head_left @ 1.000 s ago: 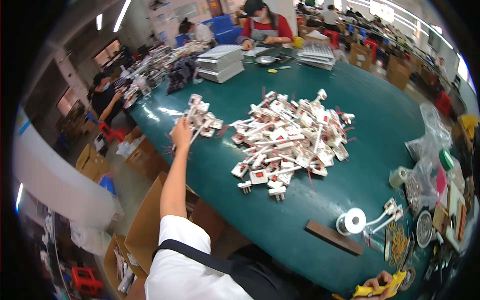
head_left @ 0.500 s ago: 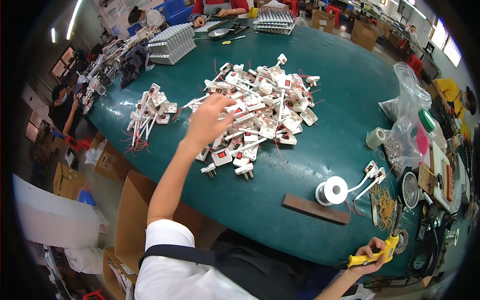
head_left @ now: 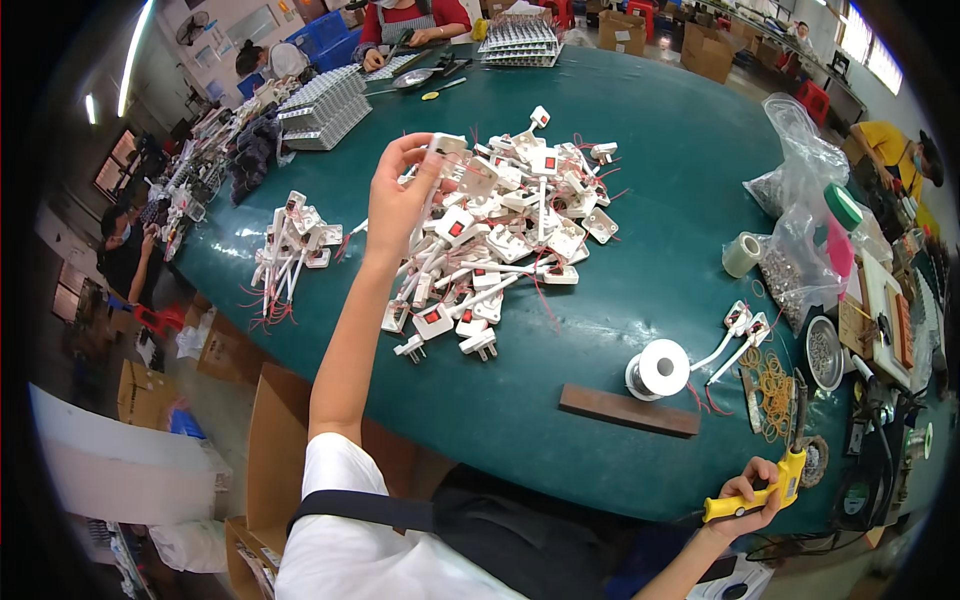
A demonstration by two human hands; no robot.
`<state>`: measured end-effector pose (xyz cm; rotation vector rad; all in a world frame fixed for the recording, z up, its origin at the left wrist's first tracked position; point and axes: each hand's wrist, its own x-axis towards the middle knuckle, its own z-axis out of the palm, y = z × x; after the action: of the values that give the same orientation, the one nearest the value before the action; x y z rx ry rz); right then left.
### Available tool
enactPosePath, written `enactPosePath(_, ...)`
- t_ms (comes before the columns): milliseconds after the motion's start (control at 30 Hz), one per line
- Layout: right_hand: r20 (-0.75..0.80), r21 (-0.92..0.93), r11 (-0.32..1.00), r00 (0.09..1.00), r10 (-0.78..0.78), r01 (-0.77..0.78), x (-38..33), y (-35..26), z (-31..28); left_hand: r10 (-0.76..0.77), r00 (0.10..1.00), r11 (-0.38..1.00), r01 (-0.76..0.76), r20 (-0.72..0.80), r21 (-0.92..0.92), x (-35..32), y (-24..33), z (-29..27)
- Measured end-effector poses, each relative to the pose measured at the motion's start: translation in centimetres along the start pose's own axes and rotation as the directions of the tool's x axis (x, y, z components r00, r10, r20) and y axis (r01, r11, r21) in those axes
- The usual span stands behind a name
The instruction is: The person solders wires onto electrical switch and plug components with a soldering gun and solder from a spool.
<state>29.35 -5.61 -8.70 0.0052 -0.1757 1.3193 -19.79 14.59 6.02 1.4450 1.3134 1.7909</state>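
The left hand [head_left: 400, 195] is raised in the upper middle of the frame, its fingers closed on a white plug part [head_left: 447, 146] that it holds just above the left edge of the big pile of white plug parts [head_left: 505, 235]. That pile fills the centre of the dark green table [head_left: 660, 170], with red wire ends sticking out around it. A smaller heap of the same parts [head_left: 290, 250] lies to the left, close to the table's curved left edge, with a strip of bare table between the two heaps.

The right hand [head_left: 750, 495] sits at the lower right, past the table's near edge, fingers wrapped around a yellow tool [head_left: 755, 492]. Just above it lie a dark wooden bar [head_left: 628, 411], a white spool [head_left: 660, 368] and two finished white plug parts [head_left: 738, 335]. Clear plastic bags [head_left: 800, 215] and a roll of tape [head_left: 742, 254] crowd the right edge.

The widest open stretch of table lies right of the big pile, toward the upper right. At the far edge, stacks of grey trays [head_left: 325, 105] stand near another person [head_left: 410, 15].
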Motion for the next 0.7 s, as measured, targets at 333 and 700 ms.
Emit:
enactPosePath(333,-0.085,-0.037,0.996,0.993,-0.082,0.079,0.1,1.8,2.0,-0.350,0.587,0.878,0.477,0.730,0.037,-8.8,4.2,8.7)
enactPosePath(700,0.328,-0.941,-0.131,0.935,-0.136,0.311,-2.8,10.7,8.1,-0.404,0.370,0.714,0.699,0.837,0.036,-15.6,3.4,15.7)
